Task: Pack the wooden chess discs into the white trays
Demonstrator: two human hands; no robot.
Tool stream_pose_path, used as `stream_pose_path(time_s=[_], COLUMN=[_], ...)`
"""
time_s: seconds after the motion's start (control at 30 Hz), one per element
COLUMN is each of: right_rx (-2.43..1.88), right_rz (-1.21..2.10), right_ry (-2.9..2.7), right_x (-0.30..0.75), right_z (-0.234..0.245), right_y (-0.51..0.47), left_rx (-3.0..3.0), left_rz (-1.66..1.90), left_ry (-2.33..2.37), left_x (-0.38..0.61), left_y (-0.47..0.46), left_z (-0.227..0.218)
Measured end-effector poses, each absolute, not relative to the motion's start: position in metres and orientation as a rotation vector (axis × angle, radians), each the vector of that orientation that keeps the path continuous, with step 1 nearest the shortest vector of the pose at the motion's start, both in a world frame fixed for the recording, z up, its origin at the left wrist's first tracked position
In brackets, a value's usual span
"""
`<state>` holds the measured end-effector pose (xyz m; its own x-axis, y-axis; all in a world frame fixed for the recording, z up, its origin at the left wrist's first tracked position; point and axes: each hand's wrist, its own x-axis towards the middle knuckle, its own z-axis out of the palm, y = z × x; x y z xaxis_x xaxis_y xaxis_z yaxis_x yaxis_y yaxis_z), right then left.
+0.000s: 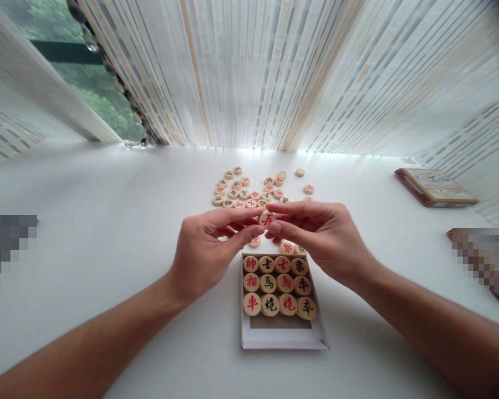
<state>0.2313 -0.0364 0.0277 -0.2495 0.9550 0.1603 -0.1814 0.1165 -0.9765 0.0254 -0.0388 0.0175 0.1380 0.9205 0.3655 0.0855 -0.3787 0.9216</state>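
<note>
Between the fingertips of my left hand and my right hand is a round wooden Chinese chess piece with a red character facing me. Both hands pinch it by its edges, above the table. Just below and nearer to me lies an open shallow box tray with chess pieces in neat rows, such as a red-marked piece and a black-marked piece. The front strip of the tray shows its bare brown bottom. Loose pieces lie scattered beyond my hands, some partly hidden behind my fingers.
A flat box with a printed cover lies on the white table at the right. Nearer, a blurred-out object sits at the right edge, and a grey one at the left. Striped curtains hang behind the table.
</note>
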Motion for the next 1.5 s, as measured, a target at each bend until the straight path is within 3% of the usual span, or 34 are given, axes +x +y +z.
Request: stream_pose_path(time_s=[1.5], right_rx=[-1.005], right_rz=[1.543], right_ry=[-1.364], right_x=[0.2294], right_z=[0.0349], right_y=[-0.0366], left_rx=[1.516], left_rz=[1.214], left_ry=[0.802], left_x=[0.0283], left_y=[-0.0387], left_z=[0.0163])
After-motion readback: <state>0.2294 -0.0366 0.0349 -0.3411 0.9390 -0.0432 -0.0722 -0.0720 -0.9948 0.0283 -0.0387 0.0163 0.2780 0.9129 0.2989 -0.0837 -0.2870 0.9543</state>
